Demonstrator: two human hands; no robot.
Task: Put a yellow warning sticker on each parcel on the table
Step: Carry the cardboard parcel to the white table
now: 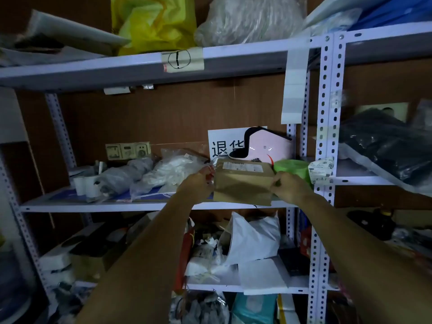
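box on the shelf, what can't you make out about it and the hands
- Head view: label on the box is too small and blurred to read.
- Head view: left hand is blurred; what its fingers hold cannot be told.
- Head view: right hand grips the box's right edge, hiding it.
- Head view: box hides the sign's lower part.

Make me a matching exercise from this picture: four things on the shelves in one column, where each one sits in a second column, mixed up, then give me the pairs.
Things
1. brown cardboard box
2. yellow plastic bag
3. green roll
4. white mailer bag

Places
A. top shelf
B. middle shelf, held between the left hand and right hand
C. lower shelf, below the box
D. middle shelf, just right of the box

Pairs: 1-B, 2-A, 3-D, 4-C.
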